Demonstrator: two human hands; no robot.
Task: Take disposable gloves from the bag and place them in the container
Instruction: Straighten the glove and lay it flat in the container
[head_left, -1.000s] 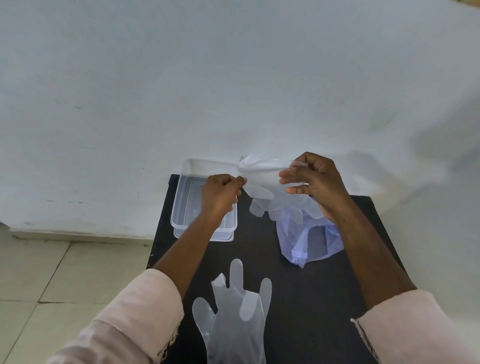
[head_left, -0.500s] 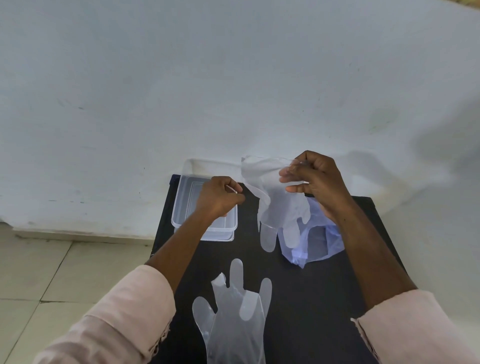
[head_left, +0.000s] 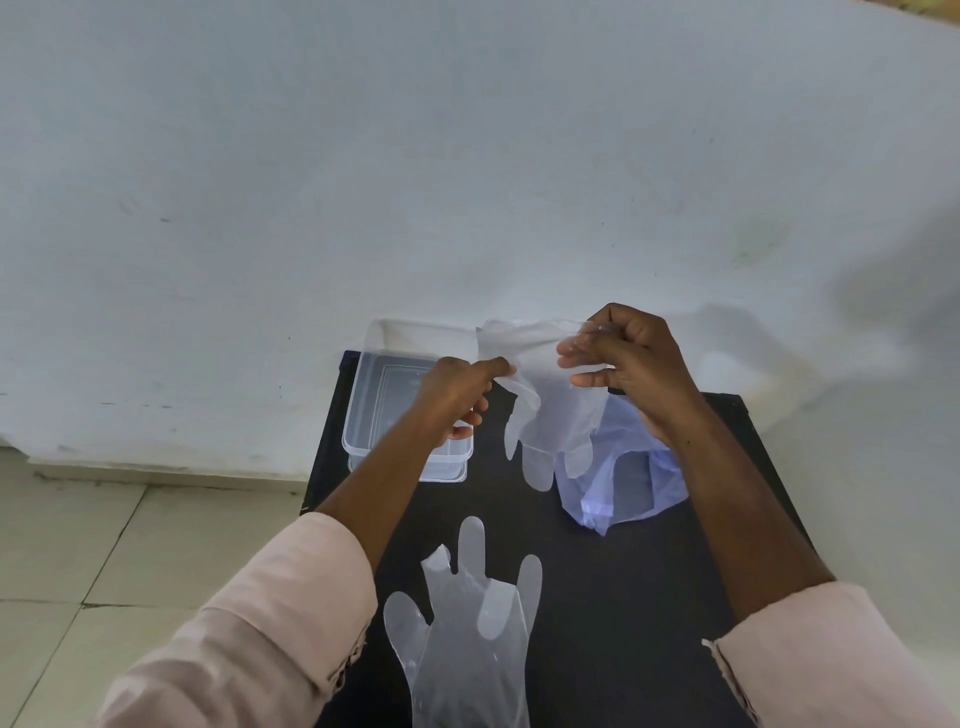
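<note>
Above a small black table (head_left: 623, 597), seen from the head camera, two bare hands hold up a clear disposable glove (head_left: 550, 410), its fingers dangling. Right hand (head_left: 631, 364) pinches the cuff between thumb and fingertips; left hand (head_left: 457, 395) nips the cuff's other edge, its remaining fingers curled. Beneath them lies the crumpled bluish bag (head_left: 628, 483); an open clear container (head_left: 395, 410) sits just left. Other gloves (head_left: 467, 623) rest flat near the table's front. Likely next: carry the held glove left and lower it into the container.
</note>
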